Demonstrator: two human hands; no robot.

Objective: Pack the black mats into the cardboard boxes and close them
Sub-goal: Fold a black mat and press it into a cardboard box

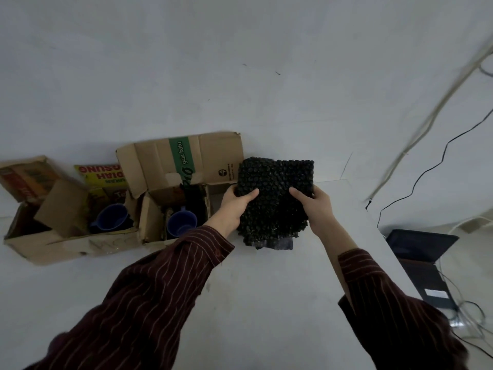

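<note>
**Two hands grip one black bumpy rubber mat [274, 180] over the plain white table [266, 303]**

The left hand [234, 206] holds the left edge of the mat, with the thumb on the front face and the fingers curled behind. The right hand [316, 206] holds the right edge in the same way. Between the two grips the mat stands tilted up, and its lower edge hangs close to the table; whether it touches, I cannot tell. Just under the grip a small grey-dark piece shows below the mat, too unclear to name.

Just left of the grip stands an open brown cardboard box with a green stripe [186, 161], its flaps up, with a blue plastic cup [181, 224] inside. Farther left of the grip is a second open cardboard box [53, 249] with another blue cup [112, 217].

Beyond the grip rises a bare white wall [240, 62]. Right of the grip the table ends. There a thin black cable [426, 170] and a white cable [426, 121] run down the wall toward a dark flat device [421, 244] on the floor. Both arms wear dark red striped sleeves [160, 289].
</note>
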